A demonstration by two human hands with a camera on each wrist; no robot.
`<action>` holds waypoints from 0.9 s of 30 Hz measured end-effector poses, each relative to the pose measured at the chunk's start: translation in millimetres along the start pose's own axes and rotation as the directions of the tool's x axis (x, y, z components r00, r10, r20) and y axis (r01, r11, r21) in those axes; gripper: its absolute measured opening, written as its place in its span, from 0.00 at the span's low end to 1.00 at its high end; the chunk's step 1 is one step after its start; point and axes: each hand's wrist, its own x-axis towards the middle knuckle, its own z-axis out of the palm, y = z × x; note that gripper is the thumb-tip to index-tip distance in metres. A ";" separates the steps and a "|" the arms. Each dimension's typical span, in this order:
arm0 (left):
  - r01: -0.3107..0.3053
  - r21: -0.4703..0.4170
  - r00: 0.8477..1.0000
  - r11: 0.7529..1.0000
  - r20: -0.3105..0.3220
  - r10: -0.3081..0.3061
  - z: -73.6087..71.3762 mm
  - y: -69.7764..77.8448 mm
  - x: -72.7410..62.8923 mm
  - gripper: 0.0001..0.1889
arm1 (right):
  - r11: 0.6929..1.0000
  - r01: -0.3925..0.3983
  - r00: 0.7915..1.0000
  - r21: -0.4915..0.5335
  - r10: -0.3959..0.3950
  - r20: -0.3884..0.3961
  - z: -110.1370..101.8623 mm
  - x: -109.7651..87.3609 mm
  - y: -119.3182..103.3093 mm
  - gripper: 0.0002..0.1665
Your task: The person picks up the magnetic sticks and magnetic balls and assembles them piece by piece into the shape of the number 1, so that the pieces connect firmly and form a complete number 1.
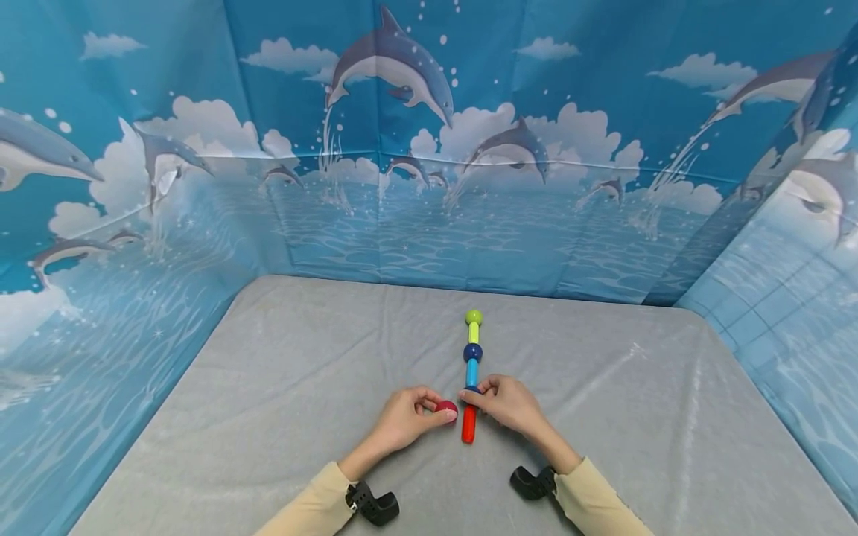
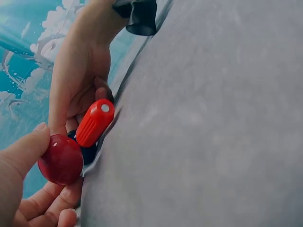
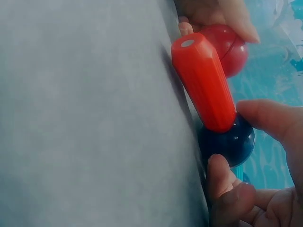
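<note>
A chain of rods and balls lies on the grey cloth, pointing away from me. From the far end it has a lime ball [image 1: 474,317], a yellow-green rod [image 1: 474,333], a dark blue ball [image 1: 472,352], a light blue rod [image 1: 472,372], a second dark blue ball [image 3: 229,144] and a red rod [image 1: 468,425]. My right hand [image 1: 508,403] pinches that nearer dark blue ball between thumb and fingers. Just left of the red rod, my left hand [image 1: 407,418] holds a red ball [image 2: 61,160] between thumb and fingers. A pale round spot shows on the red rod's free end.
The grey cloth [image 1: 302,335] covers the table and has shallow creases. A blue curtain [image 1: 429,231] printed with dolphins and clouds hangs behind and along both sides. Black wrist cameras [image 1: 375,505] sit on both wrists, below the hands.
</note>
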 end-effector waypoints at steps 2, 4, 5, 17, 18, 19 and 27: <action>0.002 0.001 1.000 1.000 -0.004 -0.002 0.8 1.2 -0.6 0.16 | 1.000 -0.003 1.000 0.006 0.003 -0.002 -0.8 1.0 0.1 0.22; 0.001 0.007 1.000 1.000 -0.012 0.000 1.6 2.0 -0.9 0.17 | 1.000 -0.001 1.000 0.013 0.001 -0.003 -1.7 2.2 0.4 0.22; 0.002 0.011 1.000 1.000 -0.016 -0.002 2.2 2.2 -1.0 0.17 | 1.000 -0.001 1.000 0.018 0.001 -0.002 -2.3 2.7 0.5 0.22; 0.025 0.026 0.999 0.999 -0.043 -0.023 14.2 7.3 -4.1 0.18 | 0.999 0.011 1.000 0.030 -0.011 -0.001 -7.4 8.8 4.8 0.23; 0.026 0.035 0.999 0.999 -0.046 -0.025 15.1 7.4 -4.3 0.18 | 1.000 0.010 1.000 0.028 -0.010 -0.001 -7.6 9.1 4.7 0.23; 0.028 0.043 0.998 0.999 -0.049 -0.026 15.8 7.7 -4.6 0.18 | 1.000 0.009 1.000 0.027 -0.009 -0.001 -7.7 9.5 4.8 0.23; 0.033 0.062 0.998 0.998 -0.060 -0.029 19.1 10.6 -7.8 0.18 | 0.999 0.008 1.000 0.032 -0.008 -0.003 -8.7 13.2 4.9 0.23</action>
